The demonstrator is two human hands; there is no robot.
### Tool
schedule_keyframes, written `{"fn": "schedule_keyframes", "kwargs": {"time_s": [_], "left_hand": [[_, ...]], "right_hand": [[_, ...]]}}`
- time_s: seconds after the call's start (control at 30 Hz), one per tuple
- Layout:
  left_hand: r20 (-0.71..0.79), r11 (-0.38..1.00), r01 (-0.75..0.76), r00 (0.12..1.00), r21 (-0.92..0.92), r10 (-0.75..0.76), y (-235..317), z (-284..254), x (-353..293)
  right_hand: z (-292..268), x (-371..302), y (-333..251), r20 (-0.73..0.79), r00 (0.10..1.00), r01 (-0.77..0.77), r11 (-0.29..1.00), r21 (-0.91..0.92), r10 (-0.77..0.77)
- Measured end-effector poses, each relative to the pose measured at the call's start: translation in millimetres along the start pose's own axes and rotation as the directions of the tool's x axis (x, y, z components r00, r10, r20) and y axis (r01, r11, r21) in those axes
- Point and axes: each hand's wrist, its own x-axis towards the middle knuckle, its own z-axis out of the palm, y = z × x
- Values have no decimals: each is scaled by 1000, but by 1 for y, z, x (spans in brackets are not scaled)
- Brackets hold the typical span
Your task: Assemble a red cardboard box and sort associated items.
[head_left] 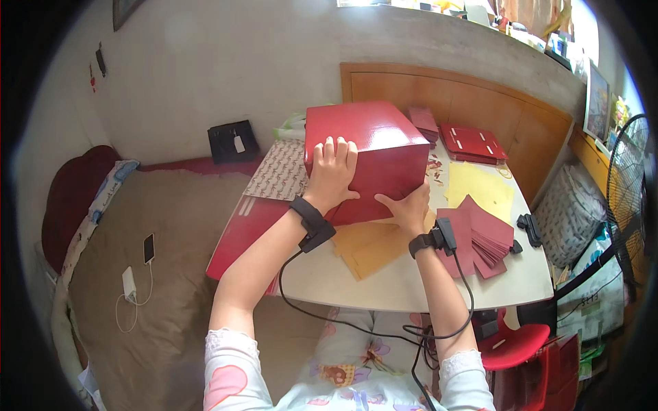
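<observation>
Left grip: my left hand [332,172] lies flat, fingers spread, on the glossy red cardboard box [367,156].
Right grip: my right hand [409,209] presses its near lower edge.
Box: on white bench [384,284], long axis running left-right, slightly tilted.

a glossy red box [373,154] stands on the white table [411,288]. the left hand [332,175] lies flat on its near left side, the right hand [410,209] presses its near lower edge. brown envelopes [373,246] lie just beneath, dark red paper pieces [483,236] fan out to the right, a yellow sheet [480,186] farther back.
</observation>
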Motion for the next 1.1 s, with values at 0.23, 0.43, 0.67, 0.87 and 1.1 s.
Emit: {"fn": "schedule_keyframes", "kwargs": {"time_s": [0.23,0.43,0.67,0.87,1.1], "left_hand": [[-31,1000,14,999,23,-14,4,10,4],[-46,999,8,999,-35,-10,2,1,3],[-73,982,34,996,-185,-48,-15,-19,-12],[136,550,456,840,-700,-525,-62,8,-51],[868,-472,737,474,-484,-151,-37,24,-48]], "right_hand": [[-4,5,-12,54,973,-213,965,-155,224],[-9,3,1,61,988,-134,979,-150,145],[-23,12,31,215,976,-32,973,231,-19],[-48,24,31,342,937,-127,978,163,64],[-70,37,-21,558,785,-511,790,338,269]]}}
